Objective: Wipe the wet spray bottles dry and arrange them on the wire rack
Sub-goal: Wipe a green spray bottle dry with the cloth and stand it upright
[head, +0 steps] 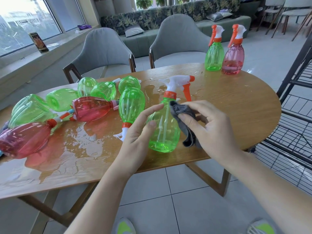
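Both of our hands are working at the near table (236, 105) edge: our left hand (140, 130) is steadying the upright green spray bottle (164, 130) with extended fingers, while our right hand (209, 127) is pinching the grey cloth (184, 119) against its side.

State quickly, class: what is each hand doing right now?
Left hand: open, straight fingers against the green bottle.
Right hand: holding the grey cloth against that bottle.
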Available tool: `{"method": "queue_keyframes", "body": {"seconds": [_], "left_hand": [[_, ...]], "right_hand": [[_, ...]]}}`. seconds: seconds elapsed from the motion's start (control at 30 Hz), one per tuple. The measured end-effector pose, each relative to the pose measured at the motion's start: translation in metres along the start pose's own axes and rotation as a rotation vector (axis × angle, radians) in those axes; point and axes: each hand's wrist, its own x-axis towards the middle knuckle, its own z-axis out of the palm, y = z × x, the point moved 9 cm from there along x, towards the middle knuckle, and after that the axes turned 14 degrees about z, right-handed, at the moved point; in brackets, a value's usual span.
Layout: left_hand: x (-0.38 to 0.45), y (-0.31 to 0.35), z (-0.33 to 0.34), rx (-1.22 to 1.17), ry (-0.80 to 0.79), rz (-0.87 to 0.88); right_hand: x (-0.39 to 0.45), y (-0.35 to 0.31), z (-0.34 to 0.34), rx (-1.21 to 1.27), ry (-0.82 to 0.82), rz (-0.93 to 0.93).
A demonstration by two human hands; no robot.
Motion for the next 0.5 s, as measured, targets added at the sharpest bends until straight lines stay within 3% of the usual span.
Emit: {"method": "queue_keyframes", "body": {"seconds": [0.17,0.33,0.5], "left_hand": [[0.002,0.005,0.000,0.080,-0.026,0.011],[0.001,-0.003,0.001,0.007,-0.015,-0.009],[0.002,-0.009,-0.001,-0.094,0.048,-0.057]], "right_hand": [[-0.005,-0.005,0.001,-0.016,-0.055,-0.047],[-0.001,-0.006,0.003,0.012,-0.038,-0.014],[-0.024,-0.021,0.020,-0.091,-0.142,-0.196]]}}
